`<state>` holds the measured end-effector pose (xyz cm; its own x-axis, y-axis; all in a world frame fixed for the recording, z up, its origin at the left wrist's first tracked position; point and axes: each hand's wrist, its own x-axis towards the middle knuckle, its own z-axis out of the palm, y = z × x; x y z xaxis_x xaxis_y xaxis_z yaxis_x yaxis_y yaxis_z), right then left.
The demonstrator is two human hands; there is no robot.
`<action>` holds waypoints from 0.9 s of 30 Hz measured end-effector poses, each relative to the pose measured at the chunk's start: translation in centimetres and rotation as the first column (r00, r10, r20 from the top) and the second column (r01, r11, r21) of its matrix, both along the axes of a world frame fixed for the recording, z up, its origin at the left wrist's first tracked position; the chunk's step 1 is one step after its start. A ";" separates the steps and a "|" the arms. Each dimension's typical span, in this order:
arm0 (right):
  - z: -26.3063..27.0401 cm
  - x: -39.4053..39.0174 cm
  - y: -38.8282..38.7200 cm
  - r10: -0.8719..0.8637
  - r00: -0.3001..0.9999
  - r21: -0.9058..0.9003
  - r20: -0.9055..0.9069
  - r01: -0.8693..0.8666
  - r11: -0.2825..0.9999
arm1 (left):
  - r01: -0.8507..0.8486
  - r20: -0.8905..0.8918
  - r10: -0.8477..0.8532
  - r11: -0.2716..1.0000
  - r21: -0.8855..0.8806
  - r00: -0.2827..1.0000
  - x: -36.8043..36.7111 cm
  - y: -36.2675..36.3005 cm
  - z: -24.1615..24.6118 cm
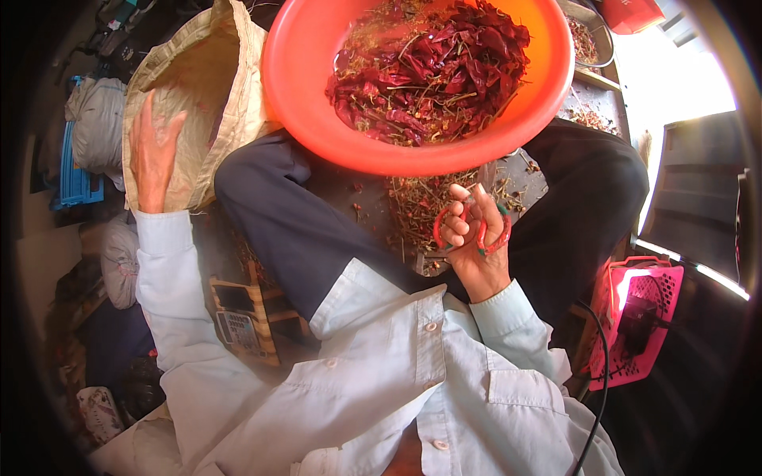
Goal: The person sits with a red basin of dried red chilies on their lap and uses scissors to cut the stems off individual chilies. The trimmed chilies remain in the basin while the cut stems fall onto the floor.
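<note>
At the wide mouth of a pale woven sack [250, 77], my left hand [152, 156] is held with its fingers apart and nothing in them. My right hand [476, 253] holds a pair of scissors [505, 234] by handles wrapped in red, low between my knees. Their blades are mostly hidden below the basin's edge. An orange-red plastic basin [381, 159] is in front of me, its near rim above my thighs. Inside it are dried red chillies [434, 71], many with stems, and yellowish seeds. Below the basin lies a heap of cut stems [411, 205].
A wooden frame holding a calculator [239, 330] stands left of my thigh. Beside my right hip is a pink plastic basket [646, 357] with a black cable [602, 381] running close by. Bundled bags [98, 128] and a blue plastic item [71, 160] lie far left.
</note>
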<state>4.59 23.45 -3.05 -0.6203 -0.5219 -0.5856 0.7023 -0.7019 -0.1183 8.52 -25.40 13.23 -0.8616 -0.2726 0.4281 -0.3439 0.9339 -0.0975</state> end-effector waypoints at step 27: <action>4.4 3.8 3.9 0.377 0.916 0.631 -0.136 -0.213 0.746 | 0.418 0.533 -0.663 0.747 0.517 0.525 -16.2 18.0 -26.6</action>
<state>8.39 27.39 1.31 -0.6555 -0.3014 -0.6924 0.7532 -0.1941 -0.6285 -7.70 -7.42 -13.33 -0.8839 0.3468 -0.3139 0.2819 0.9304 0.2343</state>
